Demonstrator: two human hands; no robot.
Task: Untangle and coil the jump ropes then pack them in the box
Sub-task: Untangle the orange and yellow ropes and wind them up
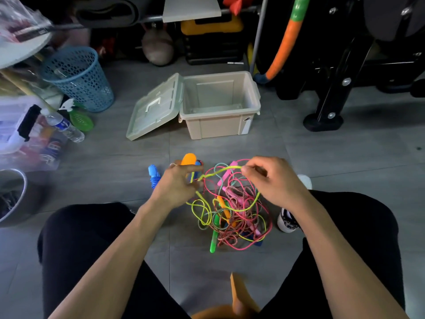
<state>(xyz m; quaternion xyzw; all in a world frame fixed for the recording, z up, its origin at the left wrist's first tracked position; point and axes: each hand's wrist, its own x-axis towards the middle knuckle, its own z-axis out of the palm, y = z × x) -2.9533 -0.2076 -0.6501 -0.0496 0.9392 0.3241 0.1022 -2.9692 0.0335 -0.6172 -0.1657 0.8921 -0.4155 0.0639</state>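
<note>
A tangle of jump ropes, yellow, pink, teal and braided, lies on the grey floor between my knees, with green, orange and pink handles in it. My right hand pinches a stretch of the yellow rope and holds it lifted above the pile. My left hand holds the same yellow rope near an orange handle. A blue coiled rope with a blue handle lies left of my left hand. The beige box stands open farther back, nothing inside.
The box's lid leans open against its left side. A blue mesh basket, a water bottle and a clear bin stand at left, a metal bowl at the left edge. Black gym equipment fills the back right.
</note>
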